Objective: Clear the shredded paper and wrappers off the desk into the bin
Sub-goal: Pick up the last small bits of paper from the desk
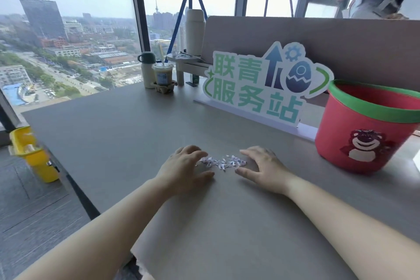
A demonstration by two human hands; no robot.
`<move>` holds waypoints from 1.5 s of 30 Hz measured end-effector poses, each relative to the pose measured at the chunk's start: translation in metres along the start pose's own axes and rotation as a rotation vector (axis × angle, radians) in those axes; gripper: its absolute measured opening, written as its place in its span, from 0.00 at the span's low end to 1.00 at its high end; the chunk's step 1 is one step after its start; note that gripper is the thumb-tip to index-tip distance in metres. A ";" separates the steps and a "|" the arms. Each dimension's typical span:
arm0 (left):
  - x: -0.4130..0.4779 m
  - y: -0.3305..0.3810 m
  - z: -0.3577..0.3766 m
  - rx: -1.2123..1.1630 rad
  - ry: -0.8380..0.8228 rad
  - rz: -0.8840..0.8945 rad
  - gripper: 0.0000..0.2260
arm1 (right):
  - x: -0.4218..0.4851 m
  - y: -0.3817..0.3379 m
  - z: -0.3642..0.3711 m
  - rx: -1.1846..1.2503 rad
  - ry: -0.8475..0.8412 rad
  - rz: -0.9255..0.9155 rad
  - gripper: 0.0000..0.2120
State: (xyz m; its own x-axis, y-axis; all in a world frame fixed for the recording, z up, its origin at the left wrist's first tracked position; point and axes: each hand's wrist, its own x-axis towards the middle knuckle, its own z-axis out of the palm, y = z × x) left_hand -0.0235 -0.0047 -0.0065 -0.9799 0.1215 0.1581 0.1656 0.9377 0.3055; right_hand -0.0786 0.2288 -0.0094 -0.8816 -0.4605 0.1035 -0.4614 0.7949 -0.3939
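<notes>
I have both hands flat-ish on the desk (113, 129), the left hand (185, 167) and the right hand (261, 166) cupped either side of a small heap of shredded paper (221, 162) that lies between them in the middle of the desk. Neither grip has closed on anything: the fingers are spread and curved, tips resting near the edges of the heap, palms low. The red bin (366, 129) with the green rim stands to my right, well apart from the heap, mouth open and upright. I see no wrappers from here. To do this step well, I judge I should draw both hands inward together, keeping the little-finger edges pressed to the surface so the light strips don't slip underneath, and pack them into one tight clump before lifting. Pinching too early would probably leave stray bits behind. Once clumped, I'd scoop from below with one hand and cap with the other, then carry it low and slowly toward the bin, since loose shreds could flutter off.
</notes>
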 end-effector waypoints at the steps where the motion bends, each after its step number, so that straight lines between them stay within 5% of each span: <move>1: 0.000 -0.001 -0.002 0.013 0.005 -0.015 0.27 | 0.000 0.001 0.000 -0.010 0.000 0.018 0.31; 8: 0.009 -0.004 -0.001 -0.051 -0.046 -0.117 0.30 | 0.013 -0.015 0.013 0.009 0.010 0.057 0.38; 45: 0.021 0.010 0.021 -0.258 0.144 0.044 0.06 | 0.017 -0.029 0.021 0.194 0.094 -0.095 0.08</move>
State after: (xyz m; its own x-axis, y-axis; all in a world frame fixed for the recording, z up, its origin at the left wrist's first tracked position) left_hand -0.0451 0.0138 -0.0200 -0.9485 0.0952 0.3022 0.2480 0.8166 0.5213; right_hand -0.0781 0.1897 -0.0152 -0.8445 -0.4836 0.2299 -0.5234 0.6548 -0.5453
